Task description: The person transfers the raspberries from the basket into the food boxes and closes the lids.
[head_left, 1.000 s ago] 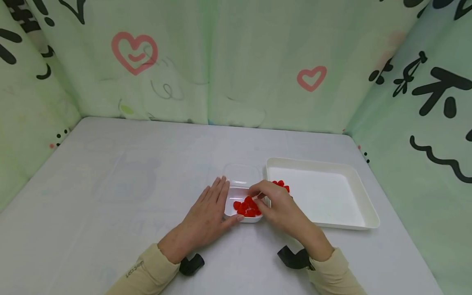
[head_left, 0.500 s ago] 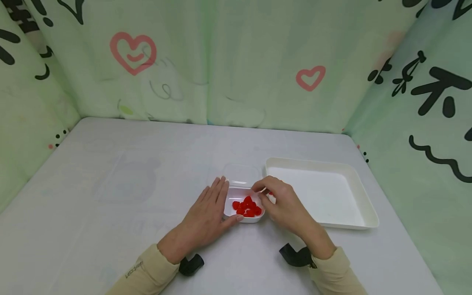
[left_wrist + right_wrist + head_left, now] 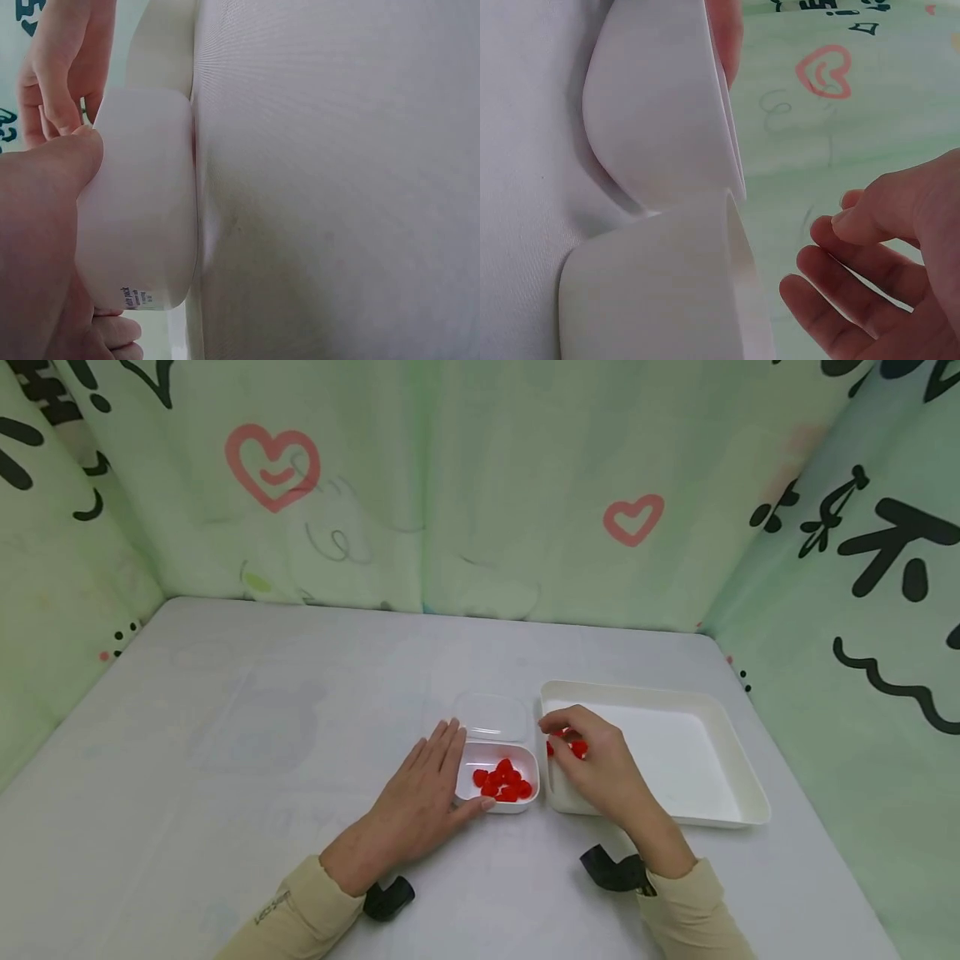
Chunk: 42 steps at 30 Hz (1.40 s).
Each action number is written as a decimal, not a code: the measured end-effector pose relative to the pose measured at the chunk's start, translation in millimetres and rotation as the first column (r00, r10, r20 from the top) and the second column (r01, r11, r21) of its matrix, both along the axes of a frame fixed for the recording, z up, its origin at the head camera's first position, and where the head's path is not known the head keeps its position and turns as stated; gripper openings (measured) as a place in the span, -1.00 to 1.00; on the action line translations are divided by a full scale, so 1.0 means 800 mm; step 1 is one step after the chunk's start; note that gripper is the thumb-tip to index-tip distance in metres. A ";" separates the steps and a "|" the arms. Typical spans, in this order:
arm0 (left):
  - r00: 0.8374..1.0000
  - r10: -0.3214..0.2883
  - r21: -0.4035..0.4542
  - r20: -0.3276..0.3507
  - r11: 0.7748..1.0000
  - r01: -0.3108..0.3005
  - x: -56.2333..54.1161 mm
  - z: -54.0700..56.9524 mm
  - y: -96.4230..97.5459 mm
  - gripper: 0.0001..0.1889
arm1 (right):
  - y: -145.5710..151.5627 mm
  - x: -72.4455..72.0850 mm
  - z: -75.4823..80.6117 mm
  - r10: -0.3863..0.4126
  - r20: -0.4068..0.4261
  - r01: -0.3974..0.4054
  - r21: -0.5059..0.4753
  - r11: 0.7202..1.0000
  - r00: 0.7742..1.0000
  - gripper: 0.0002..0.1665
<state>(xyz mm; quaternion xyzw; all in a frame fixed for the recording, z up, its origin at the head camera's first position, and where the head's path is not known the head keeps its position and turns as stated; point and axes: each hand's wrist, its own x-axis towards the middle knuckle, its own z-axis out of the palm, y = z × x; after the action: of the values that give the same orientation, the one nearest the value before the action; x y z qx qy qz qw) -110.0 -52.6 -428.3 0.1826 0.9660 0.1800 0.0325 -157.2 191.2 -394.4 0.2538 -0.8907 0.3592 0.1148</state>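
Note:
My left hand lies along the left side of a small white plastic box, its fingers straight and its thumb at the near rim. In the left wrist view that thumb overlaps the top of the box wall. Several small red pieces are heaped inside the box. My right hand hovers over the left end of a white tray, where a few more red pieces show between thumb and fingers. Seen from the right wrist, this hand's fingers are loosely bent with nothing visible between them.
A clear lid lies folded back behind the box. The tray stands just right of the box, its raised rim close beside it. A white cloth covers the table, and a green printed curtain encloses the back and sides.
My right hand has moved right, from over the box to over the tray's left end, uncovering the box's right side. My left hand has stayed beside the box.

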 end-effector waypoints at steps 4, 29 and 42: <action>1.000 0.005 -0.006 0.004 1.000 -0.005 0.000 0.000 0.000 0.00 | 0.007 -0.004 -0.002 -0.029 0.014 0.029 -0.014 0.999 0.999 -0.74; 1.000 0.006 0.001 -0.001 1.000 -0.006 -0.001 0.001 0.002 0.01 | 0.040 -0.020 -0.013 -0.191 0.122 0.191 0.009 0.982 0.974 -0.75; 1.000 0.014 -0.006 0.004 1.000 -0.014 -0.001 -0.001 0.002 0.01 | 0.047 -0.023 -0.022 -0.249 0.233 0.236 0.082 0.968 0.940 -0.76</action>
<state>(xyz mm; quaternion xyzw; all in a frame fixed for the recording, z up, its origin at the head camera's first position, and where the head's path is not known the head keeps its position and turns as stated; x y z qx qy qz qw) -111.2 -51.2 -429.4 0.1755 0.9677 0.1778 0.0337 -175.8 228.6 -411.6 0.0998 -0.9317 0.3466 0.0422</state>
